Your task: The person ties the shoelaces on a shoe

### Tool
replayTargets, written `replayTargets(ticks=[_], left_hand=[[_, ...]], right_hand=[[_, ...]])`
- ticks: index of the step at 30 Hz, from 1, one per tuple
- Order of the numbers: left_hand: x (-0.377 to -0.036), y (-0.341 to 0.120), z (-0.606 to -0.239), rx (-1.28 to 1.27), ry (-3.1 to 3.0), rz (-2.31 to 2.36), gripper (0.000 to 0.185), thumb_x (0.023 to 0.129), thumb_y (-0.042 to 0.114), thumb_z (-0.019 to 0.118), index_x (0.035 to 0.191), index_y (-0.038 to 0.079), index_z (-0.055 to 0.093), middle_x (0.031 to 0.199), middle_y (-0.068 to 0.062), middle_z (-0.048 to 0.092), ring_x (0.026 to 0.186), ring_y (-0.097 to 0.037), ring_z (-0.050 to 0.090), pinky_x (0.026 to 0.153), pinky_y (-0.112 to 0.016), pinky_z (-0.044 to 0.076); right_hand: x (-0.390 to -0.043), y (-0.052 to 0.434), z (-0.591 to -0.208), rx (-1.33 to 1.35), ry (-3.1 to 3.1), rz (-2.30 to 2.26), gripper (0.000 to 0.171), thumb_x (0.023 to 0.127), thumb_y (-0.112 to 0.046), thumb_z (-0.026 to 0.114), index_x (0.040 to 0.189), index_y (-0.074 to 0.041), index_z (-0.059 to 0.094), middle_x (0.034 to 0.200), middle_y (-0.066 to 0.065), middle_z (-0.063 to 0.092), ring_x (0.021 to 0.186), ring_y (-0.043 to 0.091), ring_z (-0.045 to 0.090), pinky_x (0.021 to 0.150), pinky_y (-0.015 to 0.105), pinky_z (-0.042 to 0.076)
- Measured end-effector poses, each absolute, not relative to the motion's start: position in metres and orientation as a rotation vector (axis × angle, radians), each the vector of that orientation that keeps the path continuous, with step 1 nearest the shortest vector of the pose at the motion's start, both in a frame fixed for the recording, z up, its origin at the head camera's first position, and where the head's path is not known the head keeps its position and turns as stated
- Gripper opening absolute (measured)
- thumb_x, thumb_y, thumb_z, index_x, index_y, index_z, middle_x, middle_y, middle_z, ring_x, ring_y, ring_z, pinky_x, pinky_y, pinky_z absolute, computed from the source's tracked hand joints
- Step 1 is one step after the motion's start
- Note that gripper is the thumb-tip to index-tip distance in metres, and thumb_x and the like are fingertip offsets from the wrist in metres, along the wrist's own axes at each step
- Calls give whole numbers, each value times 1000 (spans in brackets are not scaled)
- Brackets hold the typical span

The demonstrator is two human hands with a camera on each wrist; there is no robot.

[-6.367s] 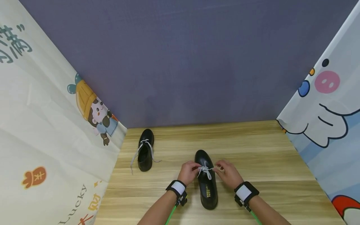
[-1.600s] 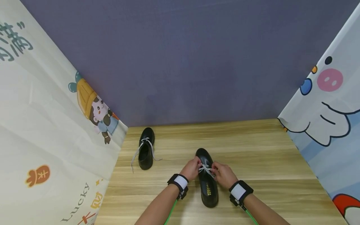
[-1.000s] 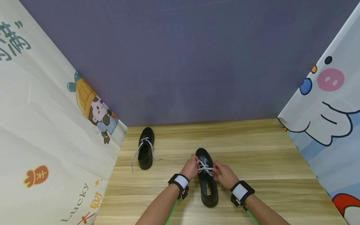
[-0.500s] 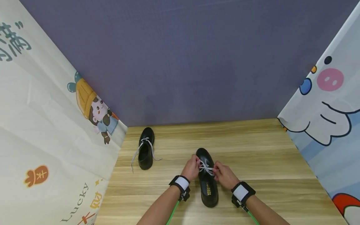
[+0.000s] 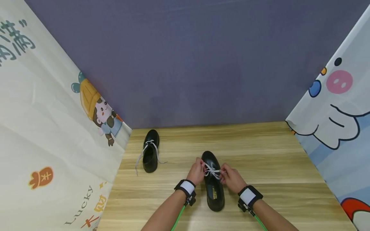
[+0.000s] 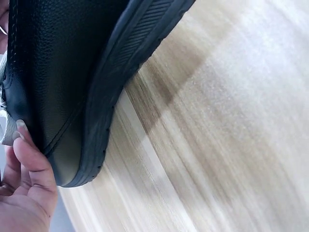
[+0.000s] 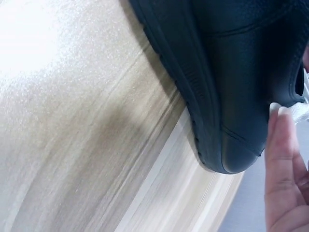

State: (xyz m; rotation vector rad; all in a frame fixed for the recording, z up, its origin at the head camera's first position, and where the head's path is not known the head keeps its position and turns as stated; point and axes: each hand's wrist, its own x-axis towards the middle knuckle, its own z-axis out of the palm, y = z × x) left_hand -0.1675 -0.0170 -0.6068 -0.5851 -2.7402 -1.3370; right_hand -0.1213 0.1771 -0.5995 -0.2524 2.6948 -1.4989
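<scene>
Compared with about six seconds ago, the left hand [image 5: 196, 171] sits slightly farther toward the toe of the near shoe [image 5: 213, 183], while the right hand [image 5: 233, 179] has scarcely shifted; both shoes lie where they did. Behind everything stands a grey-blue backdrop [image 5: 185, 64], flanked by a cream printed sheet [image 5: 52, 128] and a white-and-blue printed sheet [image 5: 344, 102]. In front of it spreads a wood-grain surface [image 5: 254, 144]. Near its front, between the hands, the near shoe rests on its sole, toe pointing away from the person. Well apart to the left, the far shoe [image 5: 150, 165] points much the same way, its untied lace [image 5: 145, 147] trailing on both sides. On the left wrist is a black strap [image 5: 185, 187], matched by another strap [image 5: 250, 196] on the right. The left hand pinches white lace [image 5: 212, 172] at the near shoe's left edge; the right hand, fingertips together, pinches more of it at the right edge. Between them sits a bow-like knot. The step in hand looks like tightening that bow; the next move seems to call for an even, opposite pull outward, with neither loop slipping through.
</scene>
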Motion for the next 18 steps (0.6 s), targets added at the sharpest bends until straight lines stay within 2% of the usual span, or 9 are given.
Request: replayTargets(ticks=[5,7,11,14,18], left_hand=[[-167,-20,-608,-567,-2728,-1413,5,105,5,46,105,0,47,75,-7,62,65,-14,57,58,-24,46],[-166,-23,-609,-545,-2716,-1459,13,106,7,47,114,-2,47,84,-9,63,71,-14,59,63,-26,48],[-161,-33,-610,-447,-2702,-1510,29,104,12,52,128,-4,44,109,-14,56,78,-15,60,68,-29,49],[-159,-40,-610,-421,-2741,-1496,30,102,17,58,125,-1,50,113,-12,51,80,-14,57,68,-28,49],[-160,-43,-611,-564,-2818,-1450,27,98,19,67,116,1,58,104,-8,54,83,-12,56,72,-26,49]], right_hand=[[-122,178,-602,-263,2703,-1507,6,102,-2,54,97,-5,51,81,8,64,63,12,62,55,25,51],[-121,179,-605,-279,2790,-1481,7,100,-4,58,103,-3,53,89,9,63,67,10,59,58,25,50],[-118,185,-606,-385,3060,-1431,23,91,-2,71,109,2,56,96,8,55,74,7,50,62,25,45],[-115,186,-604,-569,3145,-1438,22,84,2,76,99,-3,61,88,2,51,75,7,47,60,24,44],[-110,179,-604,-721,3099,-1336,23,80,-4,82,91,-10,63,85,-6,50,72,7,49,59,21,42]])
